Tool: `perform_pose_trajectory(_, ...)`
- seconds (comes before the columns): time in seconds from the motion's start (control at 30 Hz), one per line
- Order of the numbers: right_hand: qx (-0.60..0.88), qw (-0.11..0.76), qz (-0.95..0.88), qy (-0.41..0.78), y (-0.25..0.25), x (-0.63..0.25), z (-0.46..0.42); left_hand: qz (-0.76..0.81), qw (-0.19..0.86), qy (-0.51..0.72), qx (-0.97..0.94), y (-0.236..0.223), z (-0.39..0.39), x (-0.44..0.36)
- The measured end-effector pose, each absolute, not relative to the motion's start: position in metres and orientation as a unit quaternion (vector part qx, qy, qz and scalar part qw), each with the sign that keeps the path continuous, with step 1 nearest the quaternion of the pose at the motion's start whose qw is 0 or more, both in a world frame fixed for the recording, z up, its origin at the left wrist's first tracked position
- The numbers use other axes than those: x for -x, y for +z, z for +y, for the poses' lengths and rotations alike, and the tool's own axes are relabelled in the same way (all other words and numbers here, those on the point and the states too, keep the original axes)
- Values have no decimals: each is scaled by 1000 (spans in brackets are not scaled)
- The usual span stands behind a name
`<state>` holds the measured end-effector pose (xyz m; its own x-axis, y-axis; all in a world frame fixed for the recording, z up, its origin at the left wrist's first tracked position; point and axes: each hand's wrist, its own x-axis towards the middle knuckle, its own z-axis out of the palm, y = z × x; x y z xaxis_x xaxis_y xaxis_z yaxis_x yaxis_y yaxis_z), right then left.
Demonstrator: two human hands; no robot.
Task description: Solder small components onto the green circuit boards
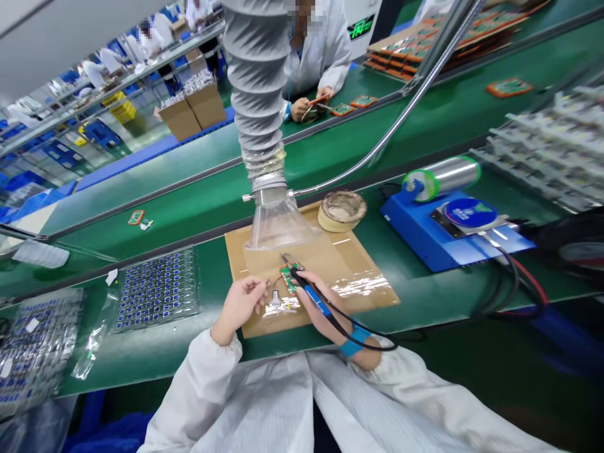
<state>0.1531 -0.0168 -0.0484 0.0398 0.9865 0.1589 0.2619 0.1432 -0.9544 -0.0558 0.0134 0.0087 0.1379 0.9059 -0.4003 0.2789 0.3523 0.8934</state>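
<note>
A soldering iron (317, 298) with a blue and black handle is in my right hand (325, 314), its metal tip end over a small green circuit board (287, 278). The board lies on a brown cardboard sheet (372, 286), partly covered by the iron and my fingers. My left hand (243, 303) is closed in a pinch just left of the board; what is between its fingertips is too small to make out. Between the hands sits a small whitish connector (276, 298) with a thin dark wire running towards the board.
Above the board hangs a clear fume hood (278, 223) on a grey hose (259, 82). A tape roll (342, 211) stands behind. On the right is a blue solder feeder (425, 226); on the left, a parts tray (158, 289). Across the line, a co-worker's hands (311, 107) hold an orange-edged board.
</note>
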Motion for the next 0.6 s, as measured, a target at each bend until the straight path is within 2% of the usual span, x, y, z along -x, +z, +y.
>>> perform_pose_trajectory(0.2, 539, 493, -575, 368, -45, -157, -16, 619, 535, 273, -505, 5, 12, 39)
perform_pose_trajectory(0.37, 525, 525, -550, 383, -46, -158, -17, 635, 416, 225, -610, 5, 17, 31)
perform_pose_trajectory(0.5, 546, 556, -538, 322, -46, -166, -21, 608, 299, 189, -711, 3, 27, 26)
perform_pose_trajectory(0.6, 552, 571, -547, 264, -49, -177, -29, 606, 272, 159, -730, -1, 34, 23)
